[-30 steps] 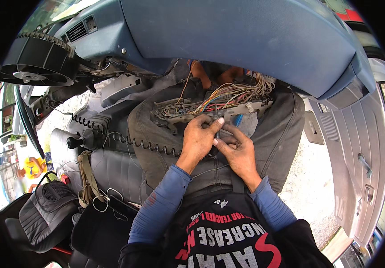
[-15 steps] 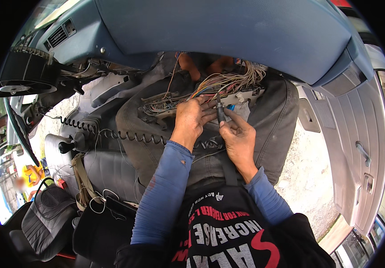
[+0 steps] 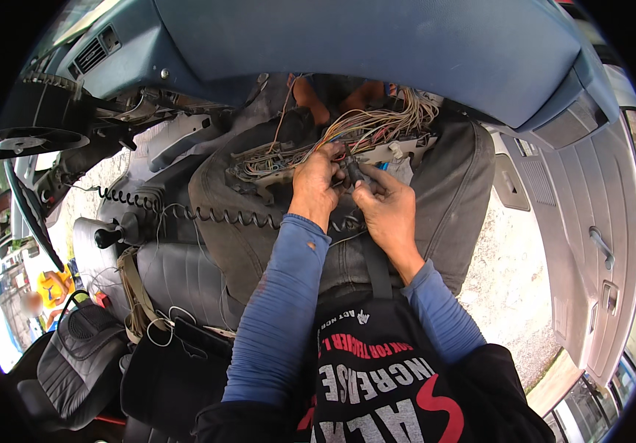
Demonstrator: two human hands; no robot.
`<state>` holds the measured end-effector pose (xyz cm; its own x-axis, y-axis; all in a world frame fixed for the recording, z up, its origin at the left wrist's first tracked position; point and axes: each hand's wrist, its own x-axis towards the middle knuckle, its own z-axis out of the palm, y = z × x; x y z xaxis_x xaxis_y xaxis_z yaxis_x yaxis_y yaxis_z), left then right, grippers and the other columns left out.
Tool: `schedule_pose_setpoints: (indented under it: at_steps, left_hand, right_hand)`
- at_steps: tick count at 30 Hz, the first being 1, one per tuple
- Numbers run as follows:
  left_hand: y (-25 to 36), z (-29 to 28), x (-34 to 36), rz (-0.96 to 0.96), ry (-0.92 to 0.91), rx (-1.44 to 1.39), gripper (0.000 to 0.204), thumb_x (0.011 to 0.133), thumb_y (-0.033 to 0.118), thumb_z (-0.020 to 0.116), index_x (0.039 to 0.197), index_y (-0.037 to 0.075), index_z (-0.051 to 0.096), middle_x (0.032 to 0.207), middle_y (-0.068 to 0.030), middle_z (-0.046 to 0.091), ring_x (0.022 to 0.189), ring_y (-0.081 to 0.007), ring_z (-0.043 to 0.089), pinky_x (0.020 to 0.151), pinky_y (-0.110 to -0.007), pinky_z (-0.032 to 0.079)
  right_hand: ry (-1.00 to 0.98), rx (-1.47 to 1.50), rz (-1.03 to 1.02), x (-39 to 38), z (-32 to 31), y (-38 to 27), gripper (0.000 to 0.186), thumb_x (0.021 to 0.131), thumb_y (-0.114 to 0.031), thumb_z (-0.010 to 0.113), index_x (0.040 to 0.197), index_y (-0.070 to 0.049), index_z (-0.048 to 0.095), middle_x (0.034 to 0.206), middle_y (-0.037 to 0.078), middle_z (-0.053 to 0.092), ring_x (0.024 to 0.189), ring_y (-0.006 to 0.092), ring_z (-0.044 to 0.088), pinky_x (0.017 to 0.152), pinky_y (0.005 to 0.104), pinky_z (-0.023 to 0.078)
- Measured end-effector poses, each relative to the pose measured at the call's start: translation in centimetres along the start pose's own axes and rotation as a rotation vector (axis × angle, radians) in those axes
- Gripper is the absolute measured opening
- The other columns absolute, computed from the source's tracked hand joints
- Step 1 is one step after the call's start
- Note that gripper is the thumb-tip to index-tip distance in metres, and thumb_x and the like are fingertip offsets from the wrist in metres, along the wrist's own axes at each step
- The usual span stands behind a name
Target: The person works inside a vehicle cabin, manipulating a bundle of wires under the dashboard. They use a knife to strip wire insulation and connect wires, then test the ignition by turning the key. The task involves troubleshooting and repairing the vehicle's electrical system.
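A tangled bundle of coloured wires (image 3: 380,118) and a pale panel (image 3: 414,156) rest across my lap in dark jeans (image 3: 451,207). My left hand (image 3: 316,183) has its fingers curled around some of the wires at the middle of the bundle. Just right of it, my right hand (image 3: 386,203) grips a dark pen-like tool (image 3: 353,171), tilted with its tip among the wires beside my left fingertips. A black coiled cord (image 3: 229,217) crosses the jeans from the left and runs to just under my hands.
A blue-grey dashboard (image 3: 369,33) arches overhead, a black fan-like part (image 3: 37,140) hanging at left. Gear lever (image 3: 107,236), grey seat (image 3: 185,269) and black seat (image 3: 67,369) lie left. An open door (image 3: 576,244) stands right. A person in yellow (image 3: 56,289) is outside.
Both hands have moved up toward the wire bundle. The tool came upright into view in my right hand, then tilted, and its tip now sits closer to my left fingertips.
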<state>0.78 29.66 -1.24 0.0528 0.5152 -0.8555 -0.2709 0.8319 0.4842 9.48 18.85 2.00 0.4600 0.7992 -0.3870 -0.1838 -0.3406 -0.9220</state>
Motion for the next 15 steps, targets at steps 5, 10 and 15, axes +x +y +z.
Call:
schedule_pose_setpoints:
  at_steps: [5,10,15]
  left_hand:
    - [-0.8,-0.9,1.1,0.061,-0.046,-0.007,0.018,0.088,0.02,0.078,0.097,0.006,0.072,0.075,-0.0009,0.049,0.064,-0.0151,0.045,0.068,-0.042,0.049]
    - [-0.8,-1.0,1.0,0.071,-0.042,0.012,0.019,0.088,0.02,0.078,0.095,0.005,0.071,0.075,-0.0012,0.049,0.062,-0.0153,0.046,0.064,-0.039,0.047]
    - [-0.9,-0.9,1.2,0.08,-0.038,-0.011,0.016,0.088,0.017,0.077,0.096,0.004,0.073,0.075,-0.0029,0.053,0.059,-0.0151,0.047,0.059,-0.035,0.044]
  right_hand:
    - [-0.016,-0.125,-0.005,-0.1,0.0,0.2,0.035,0.094,-0.006,0.07,0.125,0.008,0.069,0.075,-0.002,0.064,0.066,0.001,0.049,0.058,0.0211,0.04]
    - [-0.009,-0.165,-0.023,-0.4,0.0,0.2,0.035,0.093,-0.005,0.07,0.125,0.009,0.069,0.074,-0.003,0.064,0.066,0.0011,0.05,0.058,0.021,0.041]
    - [0.008,-0.12,-0.064,0.4,0.6,0.8,0.041,0.088,-0.01,0.073,0.123,0.012,0.069,0.068,-0.002,0.058,0.06,0.003,0.048,0.053,0.0245,0.04]
